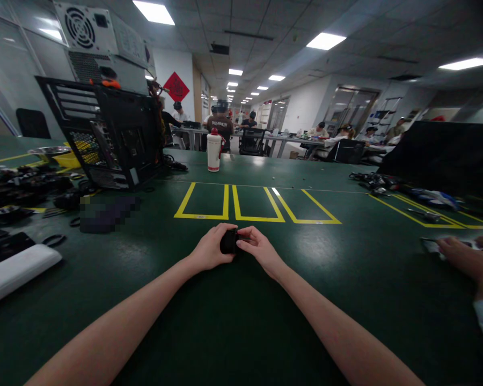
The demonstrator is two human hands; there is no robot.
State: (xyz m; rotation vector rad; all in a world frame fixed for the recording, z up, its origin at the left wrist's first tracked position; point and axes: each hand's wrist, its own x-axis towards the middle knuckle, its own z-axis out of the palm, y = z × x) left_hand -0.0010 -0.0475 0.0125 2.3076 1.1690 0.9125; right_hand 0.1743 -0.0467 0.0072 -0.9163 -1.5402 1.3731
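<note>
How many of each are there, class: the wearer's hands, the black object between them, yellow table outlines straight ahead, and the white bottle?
Hands (left hand, right hand): 2
Black object: 1
Yellow outlines: 3
White bottle: 1
Total: 7

The person's left forearm [132, 319] and right forearm [334, 332] are bare as far as the view shows them. Both look long and smooth, broadest toward the bottom of the view and tapering evenly to narrow wrists [189, 266]. The left hand [210, 247] and right hand [262, 252] are bare too, with slim fingers [249, 232]. Finer detail is too small to make out.
</note>
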